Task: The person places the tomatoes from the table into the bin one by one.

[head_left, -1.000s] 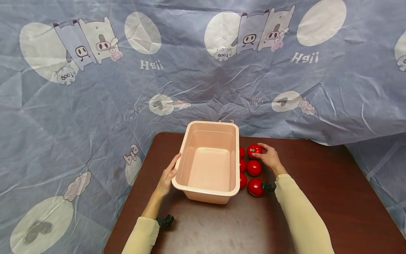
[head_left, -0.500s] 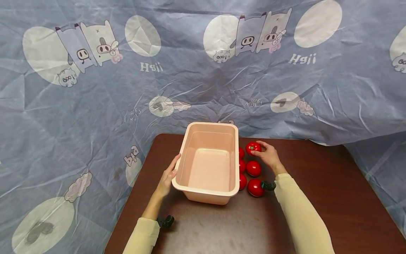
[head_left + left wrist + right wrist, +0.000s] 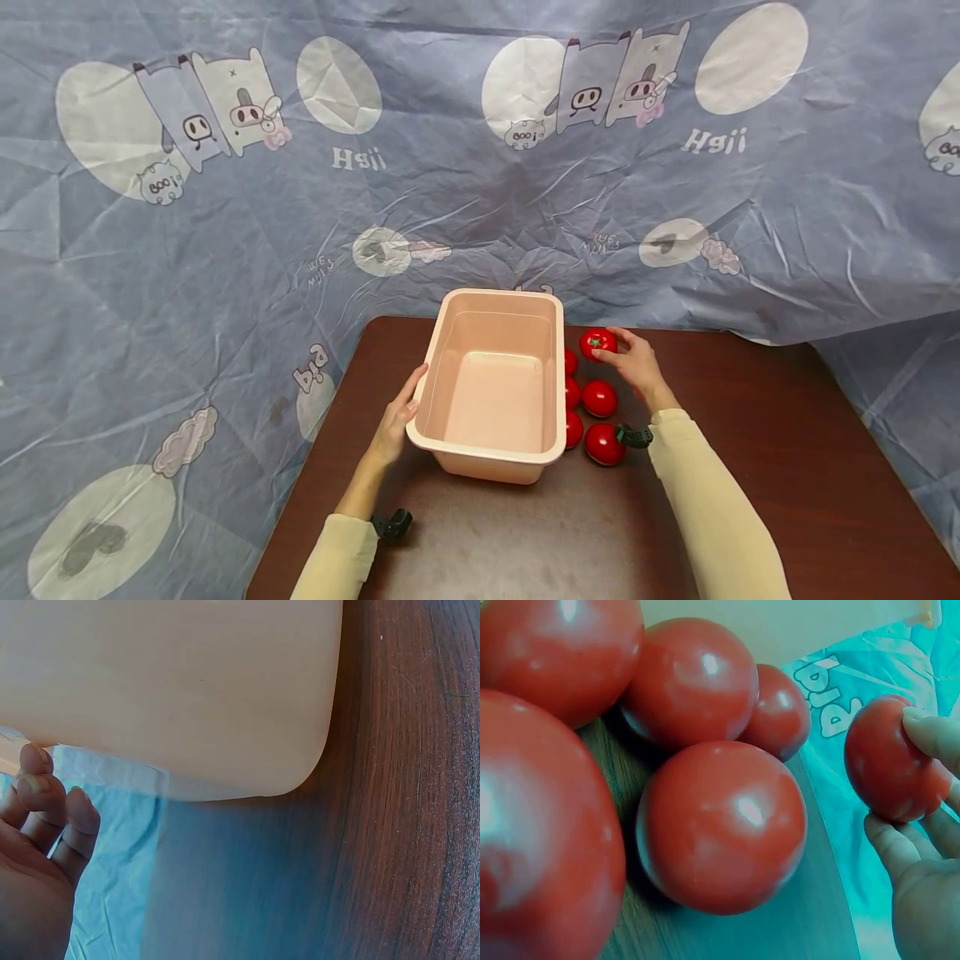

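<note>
A pale pink plastic basin (image 3: 491,457) stands on the table with nothing inside it. My left hand (image 3: 392,425) grips its left rim; in the left wrist view the fingers (image 3: 41,793) curl up at the rim beside the basin's outer wall. My right hand (image 3: 636,367) holds a red tomato (image 3: 597,342) with a green stem top, raised above the table at the back. The right wrist view has the thumb on one side of this tomato (image 3: 892,761) and fingers below it. Several more tomatoes (image 3: 600,399) lie along the basin's right side, some partly hidden by it.
The brown table (image 3: 757,467) ends just behind the basin and the tomatoes. A blue patterned cloth (image 3: 480,192) hangs behind the table and down its left side. The nearest tomato (image 3: 604,444) lies right by the right wrist strap (image 3: 635,437).
My right hand has lifted the tomato up off the table, away from the row in front of it. The left hand and the basin have stayed in place.
</note>
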Motion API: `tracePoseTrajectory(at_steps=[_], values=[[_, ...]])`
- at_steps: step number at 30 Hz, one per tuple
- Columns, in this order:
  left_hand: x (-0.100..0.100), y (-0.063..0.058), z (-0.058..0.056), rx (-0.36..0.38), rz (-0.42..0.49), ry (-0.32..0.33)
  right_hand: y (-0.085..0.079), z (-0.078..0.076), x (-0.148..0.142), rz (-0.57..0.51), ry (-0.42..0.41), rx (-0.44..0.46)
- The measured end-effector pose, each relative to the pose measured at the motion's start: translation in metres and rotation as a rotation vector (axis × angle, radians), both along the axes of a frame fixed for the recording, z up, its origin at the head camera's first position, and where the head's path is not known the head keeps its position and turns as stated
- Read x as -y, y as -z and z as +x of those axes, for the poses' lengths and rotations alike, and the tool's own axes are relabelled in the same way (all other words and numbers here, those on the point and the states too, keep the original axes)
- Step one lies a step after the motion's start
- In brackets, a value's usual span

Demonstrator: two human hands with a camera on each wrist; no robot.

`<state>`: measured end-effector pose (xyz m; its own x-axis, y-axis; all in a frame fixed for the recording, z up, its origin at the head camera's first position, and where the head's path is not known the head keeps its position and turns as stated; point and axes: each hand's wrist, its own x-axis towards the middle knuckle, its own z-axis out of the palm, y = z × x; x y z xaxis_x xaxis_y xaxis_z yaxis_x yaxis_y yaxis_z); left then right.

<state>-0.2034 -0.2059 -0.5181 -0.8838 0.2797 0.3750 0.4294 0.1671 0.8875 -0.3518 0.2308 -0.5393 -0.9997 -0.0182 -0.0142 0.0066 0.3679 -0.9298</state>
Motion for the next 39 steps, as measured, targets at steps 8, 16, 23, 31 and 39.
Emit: tracePoseTrajectory(at_steps=[8,16,23,31,39], values=[[0.001,0.002,0.0,-0.013,0.026,0.011,-0.004,0.003,0.006,-0.04,-0.014,-0.014],[0.0,0.002,-0.002,-0.005,0.018,0.01,-0.027,0.012,0.015,-0.151,-0.03,-0.015],[0.0,0.002,-0.001,-0.001,0.01,-0.002,-0.039,0.012,0.017,-0.159,-0.029,-0.024],[0.001,0.006,-0.001,0.007,0.026,0.003,-0.026,0.0,0.015,-0.113,-0.017,-0.043],[0.0,-0.002,0.002,0.0,0.001,0.005,-0.031,0.0,0.018,-0.14,-0.009,-0.049]])
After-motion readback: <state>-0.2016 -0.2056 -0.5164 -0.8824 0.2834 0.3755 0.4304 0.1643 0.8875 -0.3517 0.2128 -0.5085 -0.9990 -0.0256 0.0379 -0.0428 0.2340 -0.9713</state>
